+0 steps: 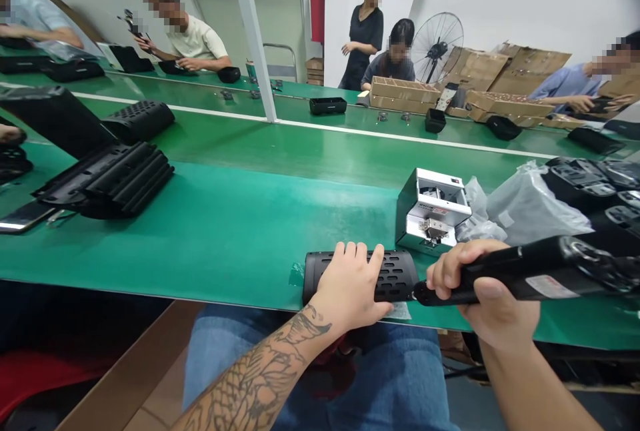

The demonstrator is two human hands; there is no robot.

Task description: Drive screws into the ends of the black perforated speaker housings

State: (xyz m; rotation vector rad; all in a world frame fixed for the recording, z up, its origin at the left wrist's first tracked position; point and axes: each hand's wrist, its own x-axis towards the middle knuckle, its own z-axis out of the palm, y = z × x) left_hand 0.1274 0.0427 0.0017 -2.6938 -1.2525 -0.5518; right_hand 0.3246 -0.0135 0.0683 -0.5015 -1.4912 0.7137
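Note:
A black slotted casing (395,276) lies lengthwise at the table's front edge. Over its left and middle part rests my left hand (350,282), fingers spread across the top and thumb low on the front. My right hand (487,288) is wrapped round a black power screwdriver (520,270), held nearly level with its tip at the casing's right end. Just behind the casing stands a silver and black screw feeder box (434,210). Small pieces of clear film (401,310) show under the casing's edge.
Black casings are stacked on the left (107,174), beside a phone (25,216). At right are plastic bags (535,201) and more black parts (585,178). Behind a white rail, a green conveyor (210,94) carries casings and cartons (405,92); several people are around it.

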